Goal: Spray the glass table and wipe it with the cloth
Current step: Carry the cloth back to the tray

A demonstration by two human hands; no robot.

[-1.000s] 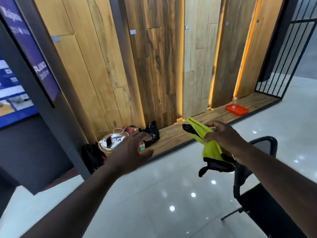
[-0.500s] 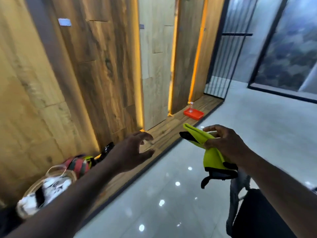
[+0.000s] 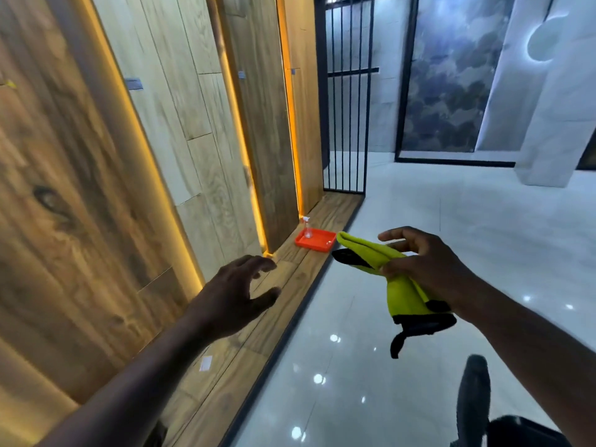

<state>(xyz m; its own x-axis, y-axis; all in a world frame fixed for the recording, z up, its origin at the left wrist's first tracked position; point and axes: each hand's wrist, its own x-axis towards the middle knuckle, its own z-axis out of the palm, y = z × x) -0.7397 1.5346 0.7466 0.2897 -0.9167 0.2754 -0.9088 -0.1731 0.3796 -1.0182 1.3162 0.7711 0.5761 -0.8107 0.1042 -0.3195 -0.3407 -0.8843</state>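
Evidently fetching: right hand [image 3: 429, 269] grips folded cloth [image 3: 403, 293], ready for wiping; left hand [image 3: 235, 291] empty, fingers spread, probably aimed at spray bottle [image 3: 307, 228] standing in tray [image 3: 319, 242] well ahead of it. Glass table not seen.

Warm amber strip lights [image 3: 291, 124] glow between the wood panels [image 3: 80, 188]; cool light fills the right; white glints dot the glossy floor [image 3: 354, 398]; wide-angle bending tilts the edges; slight motion blur throughout.
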